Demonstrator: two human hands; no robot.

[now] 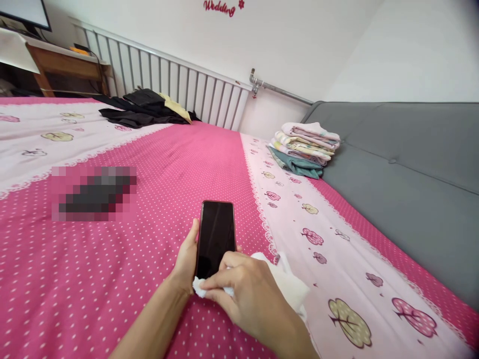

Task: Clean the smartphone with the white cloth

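A smartphone [217, 234] with a dark screen stands tilted up in my left hand [186, 262]. The thumb lies along its left edge, and fingertips show at its right edge. My right hand [243, 286] pinches a white tissue [199, 287] between thumb and fingers. The tissue touches the lower left corner of the phone, and my right hand covers the lower right part of the screen. Behind my right hand, a white bundle [290, 284] that looks like tissue or cloth rests on the bed.
The bed wears a pink dotted sheet [157, 199]. A blurred dark object [99, 192] lies left. Dark clothes [142, 109] lie near the radiator [168, 70]. Folded cloths [305, 149] are stacked by the grey headboard [396, 149]. A desk [63, 65] stands far left.
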